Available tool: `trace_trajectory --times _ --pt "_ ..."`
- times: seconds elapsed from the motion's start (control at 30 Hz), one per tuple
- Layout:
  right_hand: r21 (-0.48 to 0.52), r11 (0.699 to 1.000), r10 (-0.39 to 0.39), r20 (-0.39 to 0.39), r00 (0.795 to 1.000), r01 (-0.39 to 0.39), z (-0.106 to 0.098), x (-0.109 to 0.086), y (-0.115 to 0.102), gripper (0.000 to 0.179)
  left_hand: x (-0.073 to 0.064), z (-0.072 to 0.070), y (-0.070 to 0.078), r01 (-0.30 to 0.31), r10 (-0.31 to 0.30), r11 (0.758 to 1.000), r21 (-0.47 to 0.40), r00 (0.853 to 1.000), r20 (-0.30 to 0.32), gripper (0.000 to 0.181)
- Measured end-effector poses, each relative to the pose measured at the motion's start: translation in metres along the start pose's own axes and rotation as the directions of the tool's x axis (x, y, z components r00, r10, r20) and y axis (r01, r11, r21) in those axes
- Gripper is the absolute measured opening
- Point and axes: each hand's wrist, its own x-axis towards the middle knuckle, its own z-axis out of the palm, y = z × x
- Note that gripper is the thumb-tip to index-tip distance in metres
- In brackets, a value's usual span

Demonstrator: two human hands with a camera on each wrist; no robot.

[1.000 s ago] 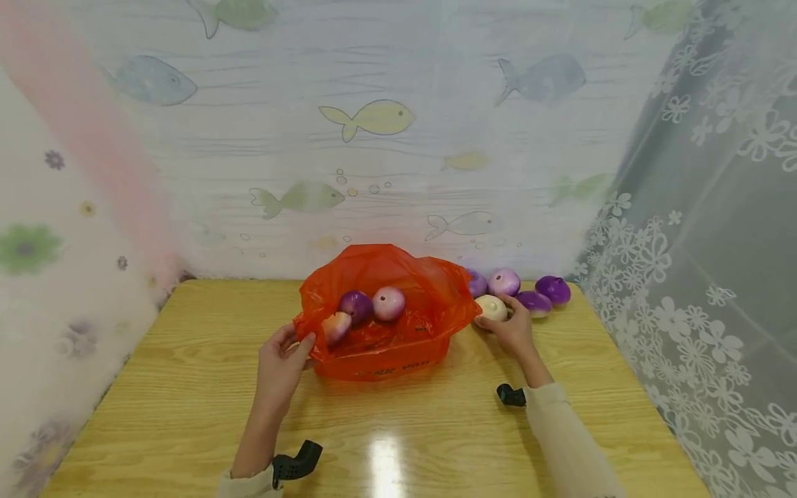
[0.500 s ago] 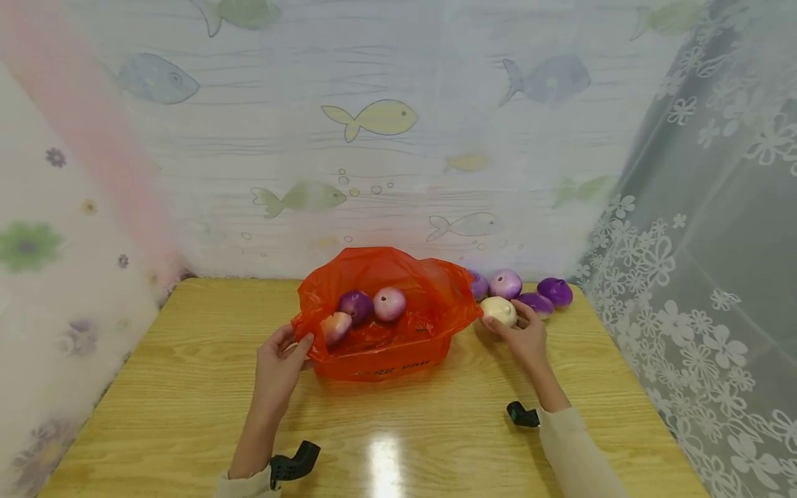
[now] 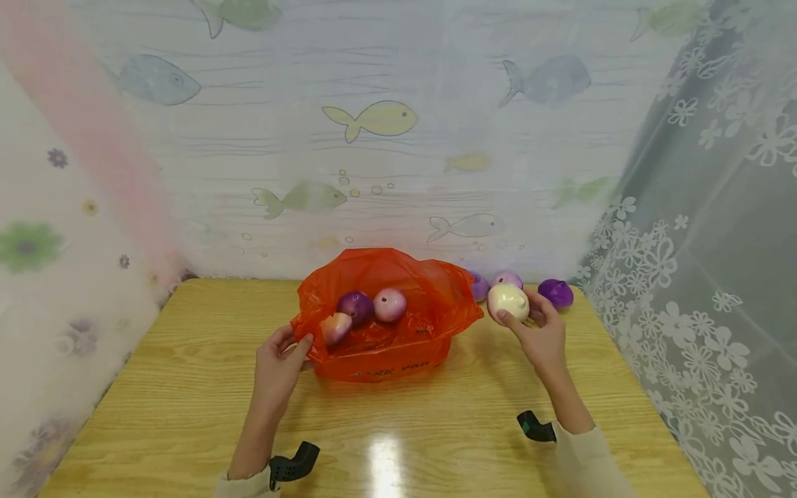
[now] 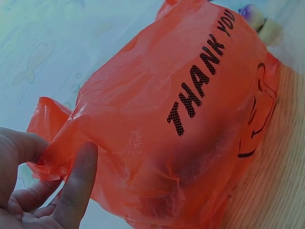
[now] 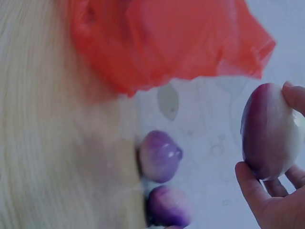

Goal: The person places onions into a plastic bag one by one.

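Note:
My left hand [image 3: 278, 366] pinches the left rim of a red plastic bag [image 3: 380, 363], thumb and fingers on either side of the film in the left wrist view. The bag's mouth faces me, and inside lie a dark purple onion [image 3: 355, 308], a pale pink onion [image 3: 390, 305] and an orange-and-white onion [image 3: 337, 328]. To the right of the bag, my right hand [image 3: 544, 339] holds a glossy onion [image 3: 508, 303] by its sides. Its cream side shows in the head view; the right wrist view also shows its purple half.
Behind the held onion, a lilac onion [image 3: 479, 286] and a pinkish onion [image 3: 507, 278] stand by the wall. A deep purple onion [image 3: 556, 294] lies near the wooden table's [image 3: 205, 387] back right corner. A fish-patterned curtain [image 3: 386, 173] borders the back edge.
My right hand has lifted the cream-and-purple onion and drawn it right and away from the bag's edge. It now covers the purple onion behind. My left hand keeps its place on the bag.

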Motion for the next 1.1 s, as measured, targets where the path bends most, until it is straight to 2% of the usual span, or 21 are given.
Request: trace_trajectory --times 0.23,0.43,0.77,1.1 --pt "0.129 0.990 -0.056 0.038 0.998 0.050 0.000 -0.014 -0.030 0.056 0.000 0.000 0.000 0.008 -0.008 1.000 0.021 1.000 -0.003 0.039" --pt "0.243 0.965 -0.126 0.106 0.986 0.097 0.009 -0.024 -0.050 0.058 -0.001 0.001 0.000 0.006 -0.006 1.000 0.023 1.000 -0.005 0.039" --pt "0.309 0.942 -0.200 0.197 0.960 0.132 0.046 -0.036 -0.065 0.063 0.000 0.002 0.000 -0.003 0.003 1.000 0.018 1.000 -0.012 0.039" --pt "0.352 0.922 -0.253 0.232 0.939 0.161 0.081 -0.031 -0.076 0.060 0.000 0.002 0.000 -0.011 0.012 1.000 0.013 1.000 -0.012 0.039"
